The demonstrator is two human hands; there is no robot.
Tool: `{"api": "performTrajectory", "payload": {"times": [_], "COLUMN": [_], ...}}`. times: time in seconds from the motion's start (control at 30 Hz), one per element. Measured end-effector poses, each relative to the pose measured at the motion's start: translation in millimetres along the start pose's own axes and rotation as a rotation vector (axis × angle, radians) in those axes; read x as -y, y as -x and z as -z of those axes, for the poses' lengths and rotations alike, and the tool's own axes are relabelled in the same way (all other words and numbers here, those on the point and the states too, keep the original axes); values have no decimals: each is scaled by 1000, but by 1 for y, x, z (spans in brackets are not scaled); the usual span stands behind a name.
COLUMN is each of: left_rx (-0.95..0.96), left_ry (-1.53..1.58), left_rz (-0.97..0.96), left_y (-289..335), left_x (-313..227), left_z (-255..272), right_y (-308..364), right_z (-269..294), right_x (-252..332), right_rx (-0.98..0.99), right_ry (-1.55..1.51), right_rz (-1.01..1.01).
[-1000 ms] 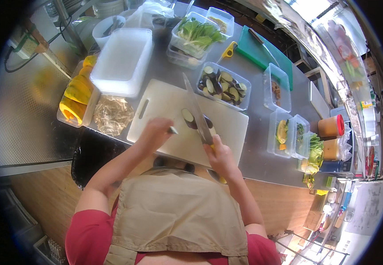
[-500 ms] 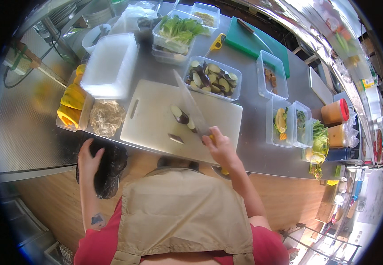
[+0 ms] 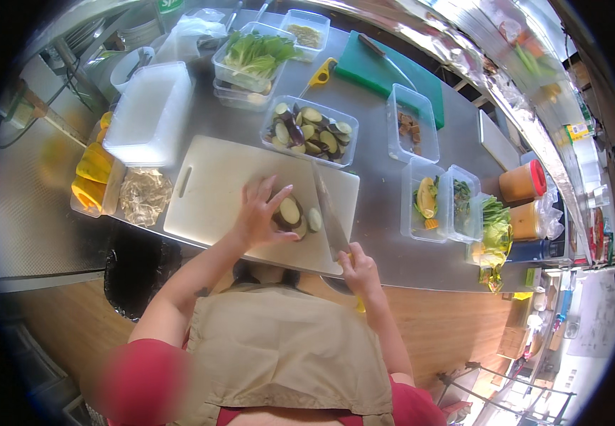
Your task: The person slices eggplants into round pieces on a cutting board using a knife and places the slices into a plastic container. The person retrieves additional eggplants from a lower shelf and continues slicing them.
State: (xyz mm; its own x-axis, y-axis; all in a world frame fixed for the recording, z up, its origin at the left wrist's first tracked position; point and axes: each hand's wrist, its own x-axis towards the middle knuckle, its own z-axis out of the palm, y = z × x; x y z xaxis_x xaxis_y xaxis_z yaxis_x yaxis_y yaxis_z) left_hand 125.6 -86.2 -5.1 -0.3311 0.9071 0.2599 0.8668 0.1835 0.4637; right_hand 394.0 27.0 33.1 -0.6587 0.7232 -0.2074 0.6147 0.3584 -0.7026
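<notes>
While knife (image 3: 328, 213) is gripped by right hand (image 3: 358, 270) at near right corner of cutting board (image 3: 215, 170), eggplant pieces (image 3: 289, 213), parked toward near edge, are kinda bracketed by left hand (image 3: 256, 213), fingers spread wide; contact can't be told. More cut eggplant (image 3: 311, 133) is piled in clear tub (image 3: 353, 144) just past far edge.

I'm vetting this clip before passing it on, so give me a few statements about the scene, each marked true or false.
1. The right hand holds a knife. True.
2. The left hand grips a spoon. False: the left hand is spread beside eggplant pieces.
3. The white board lies under both hands. True.
4. Nothing rests on the green board. False: a second knife lies on the green board.
5. The red-lidded jar stands right of the white board. True.
</notes>
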Motion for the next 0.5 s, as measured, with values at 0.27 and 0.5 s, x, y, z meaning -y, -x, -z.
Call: {"api": "performTrajectory", "payload": {"times": [0.27, 0.5], "left_rx": [-194, -381], "left_ry": [8, 45], "left_rz": [27, 96], "left_y": [6, -6], "left_x": [-60, -65], "left_z": [-31, -46], "right_y": [7, -47], "right_z": [7, -16], "right_x": [-18, 8], "right_rx": [76, 216], "right_ry": [151, 148], "right_rz": [81, 211]}}
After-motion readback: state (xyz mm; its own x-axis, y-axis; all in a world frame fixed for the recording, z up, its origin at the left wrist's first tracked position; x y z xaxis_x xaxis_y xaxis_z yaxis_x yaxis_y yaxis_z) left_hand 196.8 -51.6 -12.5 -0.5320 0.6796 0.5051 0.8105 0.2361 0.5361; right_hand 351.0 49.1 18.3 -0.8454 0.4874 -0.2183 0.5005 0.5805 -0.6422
